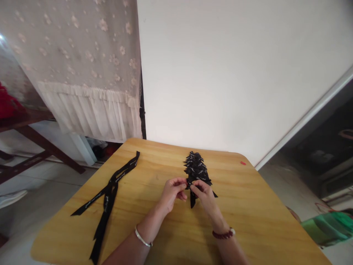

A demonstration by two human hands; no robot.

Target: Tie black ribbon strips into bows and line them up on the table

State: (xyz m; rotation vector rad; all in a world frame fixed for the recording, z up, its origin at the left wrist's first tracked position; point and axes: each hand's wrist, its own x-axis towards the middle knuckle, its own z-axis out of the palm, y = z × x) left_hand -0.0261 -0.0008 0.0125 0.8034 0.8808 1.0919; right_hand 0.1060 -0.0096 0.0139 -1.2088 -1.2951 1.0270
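Observation:
On a wooden table (248, 213) lies a row of black ribbon bows (196, 168) with white lettering, stacked in a line running away from me. My left hand (172, 191) and my right hand (202, 191) meet at the near end of the row. Both pinch a black ribbon piece (192, 197) between thumb and fingers, its tail hanging toward me. A silver bangle circles my left wrist and a dark red bead bracelet my right.
Long loose black ribbon strips (107, 198) lie on the table's left side. A small red object (242, 162) sits near the far right edge. A lace curtain (82, 66) hangs at the back left beside a white wall.

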